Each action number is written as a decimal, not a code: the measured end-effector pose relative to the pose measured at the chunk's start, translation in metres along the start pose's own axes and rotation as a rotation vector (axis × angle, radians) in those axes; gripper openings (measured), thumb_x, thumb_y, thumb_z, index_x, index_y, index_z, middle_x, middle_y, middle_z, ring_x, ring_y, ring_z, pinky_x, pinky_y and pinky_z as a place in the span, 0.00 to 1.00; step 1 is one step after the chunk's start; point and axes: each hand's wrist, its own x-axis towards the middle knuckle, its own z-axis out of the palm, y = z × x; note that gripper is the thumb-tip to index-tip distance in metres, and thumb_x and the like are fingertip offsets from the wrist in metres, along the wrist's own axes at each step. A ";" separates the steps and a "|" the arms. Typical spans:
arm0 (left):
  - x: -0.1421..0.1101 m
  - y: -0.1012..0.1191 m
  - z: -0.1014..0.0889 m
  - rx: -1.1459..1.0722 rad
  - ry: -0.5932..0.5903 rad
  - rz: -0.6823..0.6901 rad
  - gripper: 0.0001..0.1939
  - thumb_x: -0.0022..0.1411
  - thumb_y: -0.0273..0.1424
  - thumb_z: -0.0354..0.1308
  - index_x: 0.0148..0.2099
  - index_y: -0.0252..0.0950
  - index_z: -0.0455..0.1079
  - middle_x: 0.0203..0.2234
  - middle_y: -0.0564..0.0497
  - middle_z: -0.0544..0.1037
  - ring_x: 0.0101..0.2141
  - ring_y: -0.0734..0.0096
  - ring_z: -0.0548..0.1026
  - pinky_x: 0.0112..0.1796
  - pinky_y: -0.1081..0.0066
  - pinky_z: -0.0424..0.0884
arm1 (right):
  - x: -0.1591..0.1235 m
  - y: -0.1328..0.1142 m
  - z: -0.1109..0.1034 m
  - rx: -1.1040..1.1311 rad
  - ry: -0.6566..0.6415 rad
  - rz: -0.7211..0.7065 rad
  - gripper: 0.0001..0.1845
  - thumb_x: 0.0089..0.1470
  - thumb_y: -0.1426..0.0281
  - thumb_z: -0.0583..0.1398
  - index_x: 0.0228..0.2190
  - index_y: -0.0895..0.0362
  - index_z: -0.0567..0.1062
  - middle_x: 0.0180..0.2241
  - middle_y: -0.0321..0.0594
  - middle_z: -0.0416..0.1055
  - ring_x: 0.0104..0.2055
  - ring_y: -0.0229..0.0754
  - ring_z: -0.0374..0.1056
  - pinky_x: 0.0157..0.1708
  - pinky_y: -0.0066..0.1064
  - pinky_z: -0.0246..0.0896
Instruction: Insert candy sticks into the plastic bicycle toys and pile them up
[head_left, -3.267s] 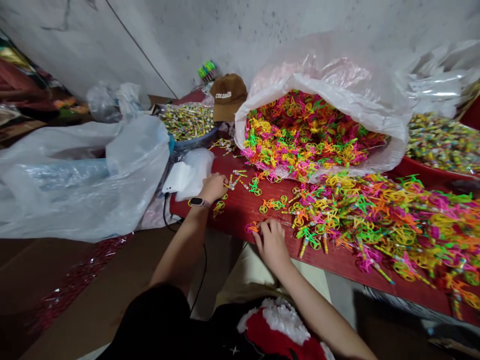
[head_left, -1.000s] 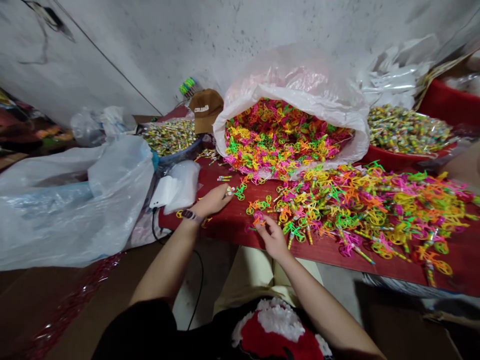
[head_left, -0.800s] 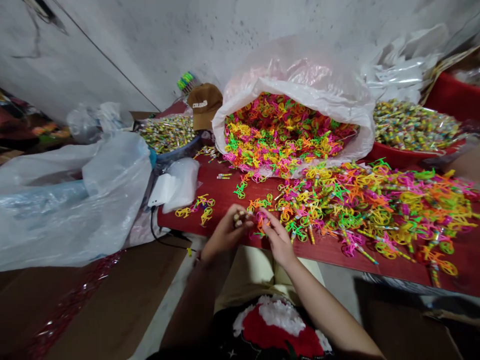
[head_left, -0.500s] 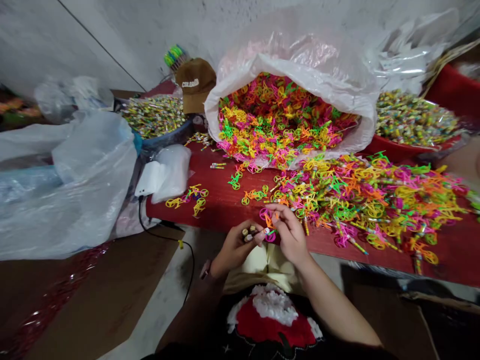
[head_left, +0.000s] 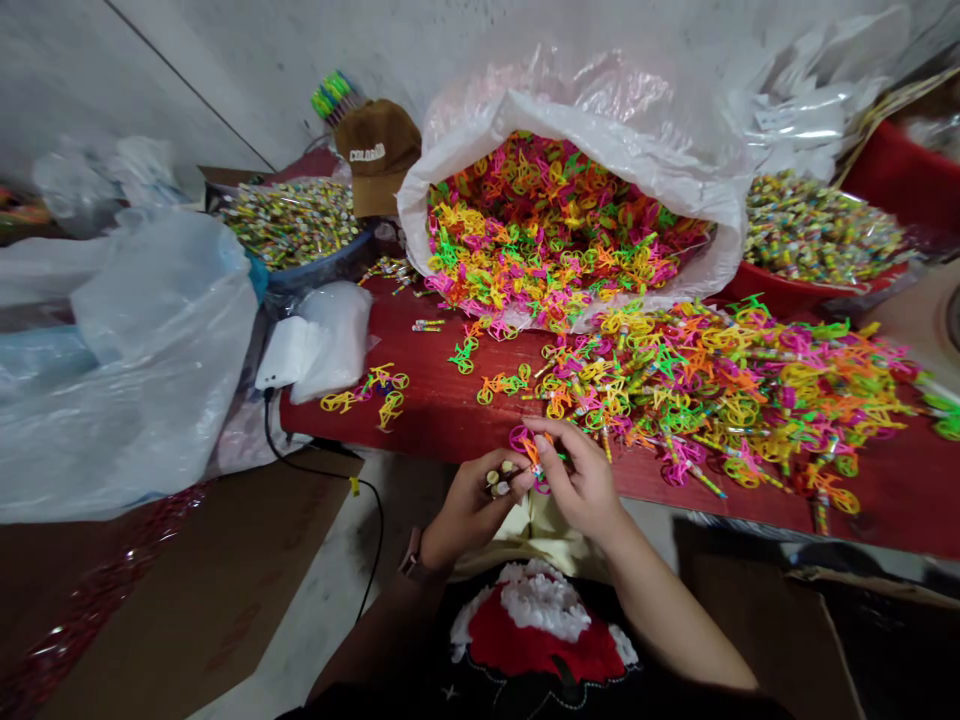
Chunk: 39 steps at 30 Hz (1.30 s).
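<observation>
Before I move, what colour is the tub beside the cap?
The tub is blue, seen best in the head view.

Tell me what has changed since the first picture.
The left hand has picked up several patterned sticks from the red table and moved right, meeting the right hand, which has bright plastic bicycles at its fingertips. The cap and open sack stayed put.

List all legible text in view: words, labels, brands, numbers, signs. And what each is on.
"COLOR", last letters too blurred to be sure: front of the brown cap.
Faint reddish print, unreadable: brown cardboard on the floor.
Any print on the patterned sticks in the blue basin: too small to read.
No readable number or sign anywhere else.
</observation>
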 end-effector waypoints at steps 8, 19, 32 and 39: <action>-0.009 0.002 0.008 0.121 0.108 0.041 0.08 0.72 0.34 0.61 0.43 0.35 0.77 0.28 0.53 0.78 0.28 0.75 0.71 0.31 0.76 0.67 | 0.005 -0.008 -0.012 -0.037 -0.100 -0.105 0.16 0.72 0.72 0.55 0.56 0.50 0.76 0.49 0.44 0.80 0.52 0.44 0.76 0.53 0.40 0.73; -0.002 -0.007 0.028 0.026 0.120 -0.180 0.18 0.71 0.41 0.61 0.32 0.33 0.73 0.23 0.54 0.71 0.26 0.75 0.64 0.28 0.75 0.61 | -0.016 0.010 -0.021 0.036 -0.079 0.154 0.16 0.73 0.62 0.56 0.54 0.49 0.79 0.51 0.44 0.81 0.55 0.46 0.77 0.56 0.41 0.71; -0.002 -0.002 0.015 0.312 -0.025 -0.084 0.05 0.69 0.33 0.61 0.41 0.38 0.74 0.29 0.53 0.78 0.29 0.70 0.72 0.33 0.73 0.64 | -0.020 0.006 -0.012 -0.044 -0.019 0.126 0.17 0.73 0.65 0.55 0.56 0.51 0.79 0.51 0.46 0.81 0.52 0.45 0.77 0.54 0.40 0.72; -0.011 -0.008 0.019 0.254 0.002 -0.102 0.11 0.72 0.38 0.60 0.38 0.38 0.75 0.27 0.54 0.79 0.28 0.70 0.74 0.31 0.74 0.65 | -0.037 0.008 -0.010 -0.052 -0.031 0.124 0.18 0.73 0.66 0.55 0.59 0.50 0.76 0.54 0.47 0.80 0.55 0.46 0.76 0.56 0.42 0.72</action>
